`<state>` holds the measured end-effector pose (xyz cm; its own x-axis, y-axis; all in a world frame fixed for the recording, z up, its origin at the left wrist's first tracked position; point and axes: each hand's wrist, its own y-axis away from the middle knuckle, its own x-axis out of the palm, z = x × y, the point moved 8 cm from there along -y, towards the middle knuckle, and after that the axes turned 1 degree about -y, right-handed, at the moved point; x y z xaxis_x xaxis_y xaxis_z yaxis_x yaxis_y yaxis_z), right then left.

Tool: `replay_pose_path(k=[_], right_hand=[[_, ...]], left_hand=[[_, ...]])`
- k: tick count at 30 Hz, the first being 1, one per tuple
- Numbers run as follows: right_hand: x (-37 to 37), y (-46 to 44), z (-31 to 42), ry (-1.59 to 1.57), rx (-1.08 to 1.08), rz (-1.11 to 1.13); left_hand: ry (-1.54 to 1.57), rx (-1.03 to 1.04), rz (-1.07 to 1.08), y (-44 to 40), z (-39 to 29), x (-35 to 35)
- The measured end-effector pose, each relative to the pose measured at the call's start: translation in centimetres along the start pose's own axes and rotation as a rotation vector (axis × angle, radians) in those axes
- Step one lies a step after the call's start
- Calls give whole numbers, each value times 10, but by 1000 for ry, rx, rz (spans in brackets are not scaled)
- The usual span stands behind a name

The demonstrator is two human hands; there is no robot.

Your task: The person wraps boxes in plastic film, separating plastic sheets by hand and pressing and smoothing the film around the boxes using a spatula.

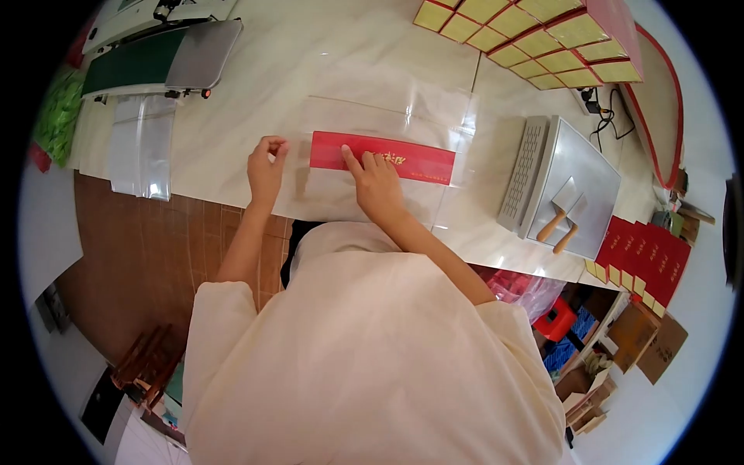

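Note:
A long red box (pixel 325 150) with gold lettering lies flat on the pale table. Clear plastic film (pixel 329 188) spreads around it, its edges hard to make out. My right hand (pixel 380 188) rests on the box's top, index finger stretched toward its left part and the other fingers near the lettering. Just left of the box, my left hand (pixel 266 172) is raised with the fingers curled in and the thumb close to the index finger. Whether film is pinched there is too small to tell.
A metal-topped appliance (pixel 601 186) carrying two wooden-handled scrapers (pixel 563 211) stands at right. Stacked red boxes with yellow ends (pixel 542 39) rise behind. A machine with a green belt (pixel 132 66) and a stack of clear plastic sleeves (pixel 143 143) occupy the left. More red boxes (pixel 647 252) stand at far right.

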<state>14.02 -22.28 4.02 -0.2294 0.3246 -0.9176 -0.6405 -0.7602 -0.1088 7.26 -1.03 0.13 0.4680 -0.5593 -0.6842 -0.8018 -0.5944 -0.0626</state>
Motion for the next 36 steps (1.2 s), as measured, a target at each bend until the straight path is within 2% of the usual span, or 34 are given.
replay_pose_path(k=[1,4,6,9,11,12,14,17,22,24,25,27,28,30,32,33,34,36], right_hand=[[0,0,0,-7,-3,0],[4,0,-3,-68,14,21],[4,0,-3,-72,5,-18],[-1,-1,-2,-69,5,5],[-2,-2,-2,-48,0,20],[-2,-2,-2,-30,-6,36],[-4,-3,-2,-43,2,29],[-4,-4,-5,-109,25,16],[-5,-4,-12,-196,90,32],[-5,-1,-24,-425,119,-13],[-13,1,-32,-409,141,-24],[-46,11,-60,-414,254,-247],[-53,19,-74,-397,271,-253],[-79,54,-120,-302,477,-532],[-87,89,-156,-272,644,-687],[-74,107,-179,-245,748,-649],[-81,113,-185,-245,758,-658],[-28,125,-199,-1126,1087,-289]], left_hand=[[93,-138,-18,-2,19,-5],[115,-235,-62,-7,42,-23],[137,-205,-113,-11,39,-29],[232,-161,-58,-22,4,-29],[67,156,108,-25,-50,-15],[72,159,111,-27,-61,-10],[-140,449,319,-18,-98,18],[-239,438,429,-14,-108,41],[-291,391,432,-16,-108,50],[-292,388,432,-16,-108,54],[-315,375,413,-17,-106,54],[-335,355,387,-17,-105,54],[-319,371,398,-15,-110,54],[-337,308,406,-16,-108,53],[-337,320,416,-16,-107,55],[-331,334,407,-16,-108,54],[-326,348,397,-16,-110,53],[-337,362,400,-16,-112,53]])
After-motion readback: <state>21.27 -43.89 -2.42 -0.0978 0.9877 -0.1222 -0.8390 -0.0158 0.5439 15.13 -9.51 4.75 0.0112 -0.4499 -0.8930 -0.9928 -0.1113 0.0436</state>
